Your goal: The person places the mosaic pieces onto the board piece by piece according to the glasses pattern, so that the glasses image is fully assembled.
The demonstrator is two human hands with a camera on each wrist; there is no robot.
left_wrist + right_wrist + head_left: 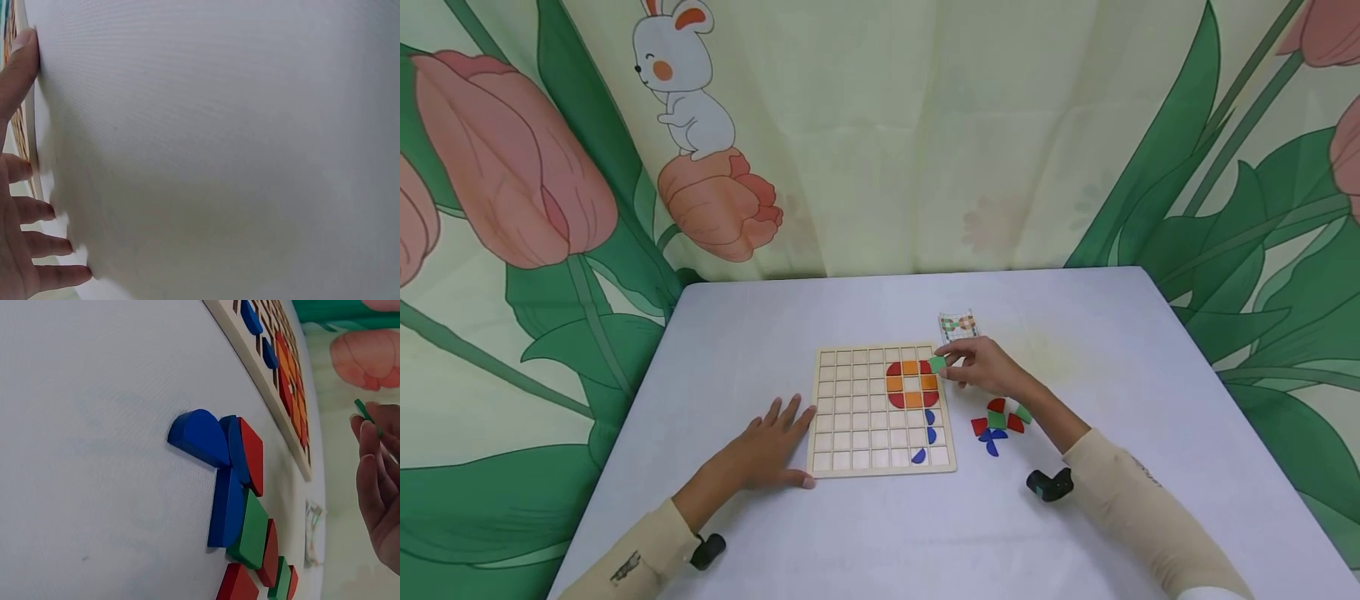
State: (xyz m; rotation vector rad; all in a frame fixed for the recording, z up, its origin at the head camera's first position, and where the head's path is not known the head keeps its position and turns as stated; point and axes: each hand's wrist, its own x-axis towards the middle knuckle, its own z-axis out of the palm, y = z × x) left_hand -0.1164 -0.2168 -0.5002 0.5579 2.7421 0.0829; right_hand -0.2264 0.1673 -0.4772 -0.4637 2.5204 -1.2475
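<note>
My left hand (767, 450) has its fingers spread, touching the left edge of a wooden grid board (838, 421). In the left wrist view its thumb (19, 69) lies against the board's side. Above the board's upper right corner, my right hand (988, 368) pinches a green square block (937, 364) between thumb and fingers; this green block (364, 412) also shows in the right wrist view. Red rounded-corner blocks (896, 400) and orange square blocks (913, 400) form a ring on the board round one bare cell. Below the ring lie three blue half-round blocks (931, 435).
Right of the board lies a loose group of red, green and blue blocks (996, 421), some blue ones (200, 437) close together. A small printed pattern card (958, 321) is behind the board. A white cloth covers the table (865, 542); a printed curtain (880, 150) hangs behind.
</note>
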